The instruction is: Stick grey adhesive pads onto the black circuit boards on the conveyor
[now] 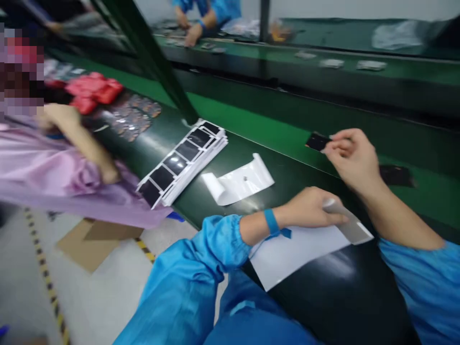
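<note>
My right hand [354, 155] is raised over the green strip behind the worktable, pinching a small black rectangular piece [316, 142] between thumb and fingertips. Lower down, my left hand [312, 208] is closed on a greyish flat strip with a pale edge [354, 227]. Under that hand lies a white sheet [298, 251] on the dark table; whether strip and sheet are joined I cannot tell. Left of my hands rests a curled white glossy liner [246, 181] with a small dark spot. Beyond it is a stack of white sheets bearing black rectangles [187, 151].
A co-worker's arm in a pink sleeve [89, 143] reaches across at left, near small round parts [132, 117] and red bundles [93, 91]. A slanted dark post [151, 57] rises behind the stack. Another dark flat piece [397, 175] lies beyond my right wrist.
</note>
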A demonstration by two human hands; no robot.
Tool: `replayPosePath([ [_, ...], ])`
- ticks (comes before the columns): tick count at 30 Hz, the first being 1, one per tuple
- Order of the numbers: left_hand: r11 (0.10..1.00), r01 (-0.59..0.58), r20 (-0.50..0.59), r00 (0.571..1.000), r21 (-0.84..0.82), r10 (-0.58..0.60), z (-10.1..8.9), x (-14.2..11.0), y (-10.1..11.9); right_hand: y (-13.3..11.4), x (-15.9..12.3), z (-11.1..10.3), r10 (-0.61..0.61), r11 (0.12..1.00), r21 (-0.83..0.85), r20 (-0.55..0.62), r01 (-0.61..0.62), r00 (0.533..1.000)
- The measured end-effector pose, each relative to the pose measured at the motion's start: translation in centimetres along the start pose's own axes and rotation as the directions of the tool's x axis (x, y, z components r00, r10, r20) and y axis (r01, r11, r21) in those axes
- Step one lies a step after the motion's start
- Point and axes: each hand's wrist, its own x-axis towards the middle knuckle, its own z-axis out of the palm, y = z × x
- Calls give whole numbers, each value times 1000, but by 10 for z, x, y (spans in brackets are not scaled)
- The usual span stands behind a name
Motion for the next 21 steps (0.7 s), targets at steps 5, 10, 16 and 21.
replayPosePath([
  [5, 999, 31, 27, 999, -8, -31, -3, 4, -9, 23, 0, 6, 69, 996, 62, -8, -68, 998],
  [10, 997, -71, 69, 995, 1, 71, 1, 4, -15, 38, 18, -6, 46, 999, 10, -115, -45, 992],
  [16, 997, -71, 23, 997, 43, 70, 2, 0, -9, 20, 42, -11, 15, 994, -103, -58, -21, 998],
  [21, 1000, -11, 21, 1000, -17, 11, 0, 0, -8, 37, 60, -2, -2, 972, -231, 134, 33, 991],
])
